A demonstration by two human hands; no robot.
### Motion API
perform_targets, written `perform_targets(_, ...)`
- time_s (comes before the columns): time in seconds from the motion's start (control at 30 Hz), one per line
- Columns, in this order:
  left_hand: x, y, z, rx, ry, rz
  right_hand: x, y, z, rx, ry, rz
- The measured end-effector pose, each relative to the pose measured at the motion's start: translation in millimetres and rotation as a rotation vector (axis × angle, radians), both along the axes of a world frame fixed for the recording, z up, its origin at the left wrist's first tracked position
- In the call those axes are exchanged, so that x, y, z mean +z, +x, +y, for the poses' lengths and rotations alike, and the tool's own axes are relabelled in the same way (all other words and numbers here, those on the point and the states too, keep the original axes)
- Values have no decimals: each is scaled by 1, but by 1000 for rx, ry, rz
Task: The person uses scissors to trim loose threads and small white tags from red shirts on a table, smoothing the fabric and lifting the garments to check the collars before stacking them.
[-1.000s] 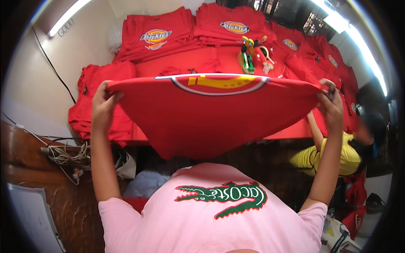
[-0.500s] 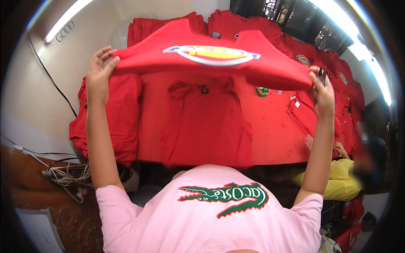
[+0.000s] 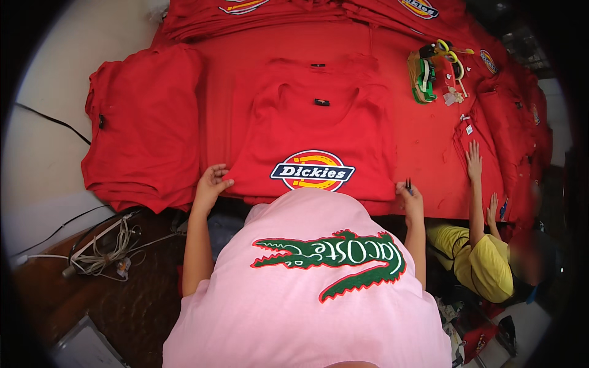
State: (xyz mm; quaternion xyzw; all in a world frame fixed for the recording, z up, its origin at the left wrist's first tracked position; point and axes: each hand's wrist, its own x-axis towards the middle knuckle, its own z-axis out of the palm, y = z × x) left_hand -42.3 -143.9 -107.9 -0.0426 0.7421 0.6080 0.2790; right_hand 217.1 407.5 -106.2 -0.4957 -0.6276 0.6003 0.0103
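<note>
Along the near edge of the red-topped table (image 3: pixel 423 162), a red soft-cloth shirt (image 3: pixel 313 132) with a yellow-and-navy emblem (image 3: pixel 313 172) is lying flat. The left hand (image 3: pixel 213 185) is curling loosely at its near left corner, whether pinching cloth cannot be told; the right hand (image 3: pixel 411 199) is gripping a slim dark pointed tool (image 3: pixel 408 184) beside the near right corner. Probably light and limp, the shirt is inviting a pinch at both corners.

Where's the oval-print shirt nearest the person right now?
The shirt is central in the head view, at the near edge of the red table, between the left hand and right hand, with a shirt pile to its left.
</note>
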Motion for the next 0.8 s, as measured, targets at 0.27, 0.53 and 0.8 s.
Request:
perform_targets(0.27, 9, -105, 105, -19, 115, 145, -23, -58, 72, 426, 815, -332)
perform_targets(0.53, 23, -132, 186, 20, 362, -327, 4, -184, 14, 183, 408, 339)
perform_targets(0.8, 41, -155, 193, -179, 942, -401, 58, -258, 4, 43, -593, 330)
